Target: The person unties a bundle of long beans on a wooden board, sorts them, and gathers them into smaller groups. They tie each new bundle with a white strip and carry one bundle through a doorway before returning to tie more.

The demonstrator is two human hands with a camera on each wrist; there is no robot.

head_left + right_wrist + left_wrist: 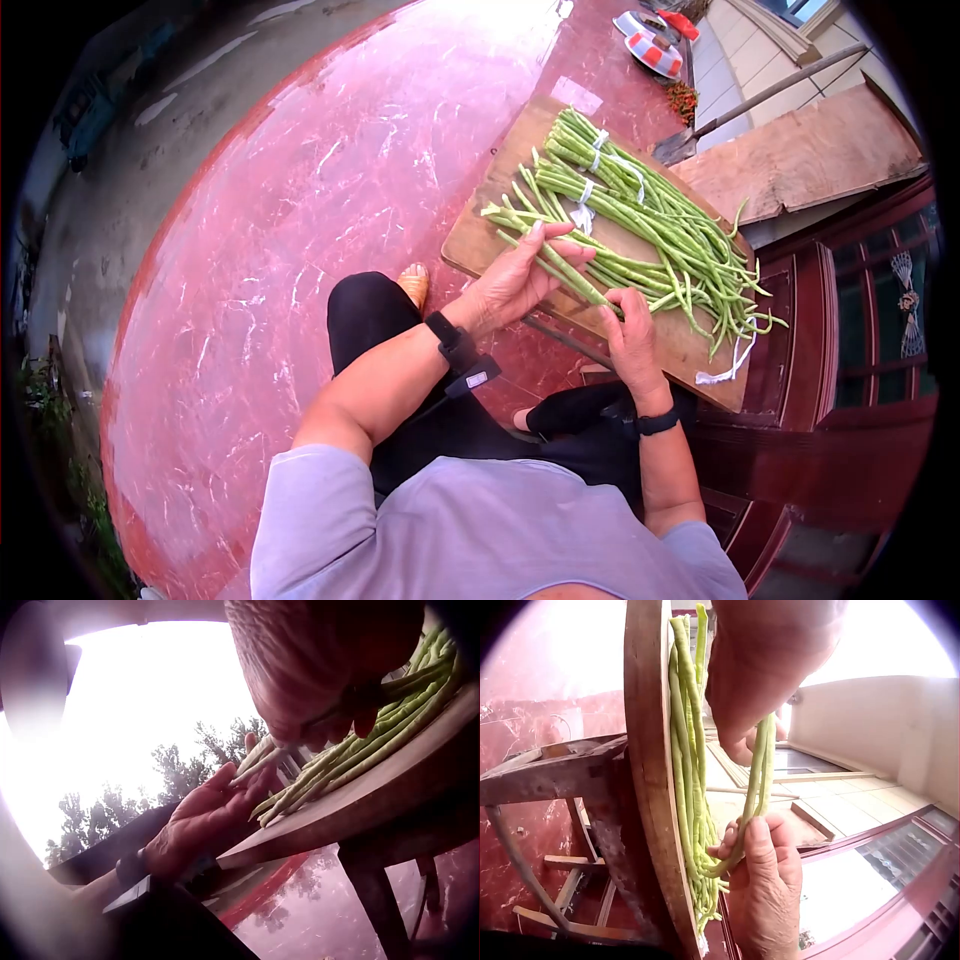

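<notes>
Between the hands run a few long green beans (582, 287), also visible in the left wrist view as two strands (757, 776) bending down at the lower hand. The left hand (515, 280), palm turned up, holds their upper part between thumb and fingers. Nearer the body, the right hand (632, 340) pinches them with thumb and fingertips. Loose beans (640, 270) lie beside the hands on a wooden board (490, 240). Behind them are bundles (620, 195) tied with white strips (587, 190). In the right wrist view, bean ends (259, 761) rest across the left hand's fingers.
A loose white strip (735, 365) hangs at the board's right corner. Beyond the board are a shovel (675, 148), a plywood sheet (800, 155) and red-and-white containers (652, 50). A dark red door (800, 340) stands at the right. Wooden legs (577, 900) show below the board.
</notes>
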